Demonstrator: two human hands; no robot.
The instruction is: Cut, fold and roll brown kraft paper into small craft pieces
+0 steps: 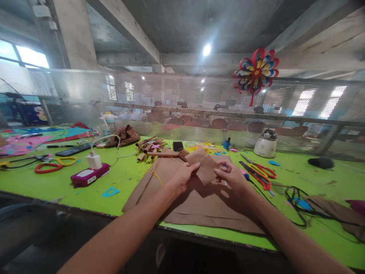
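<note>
A small folded piece of brown paper (205, 170) is held up between my two hands, above a large brown sheet (199, 211) spread on the table. My left hand (185, 176) pinches its left edge, thumb on top. On the right side, my right hand (229, 173) has thumb and fingers closed at the paper's edge. Just behind the paper lie rolled brown paper tubes (154, 149) tangled with yellow string (154, 169). Right of my right hand are scissors with orange and yellow handles (264, 171) and a red utility knife (258, 177).
The green table (94, 201) carries a purple power strip (89, 175) with a white charger, red-and-yellow scissors (54, 166), a phone (74, 149), a small blue bottle (227, 144), a white-and-black container (265, 144) and black cables (296, 205). A perforated metal screen (182, 102) borders the back.
</note>
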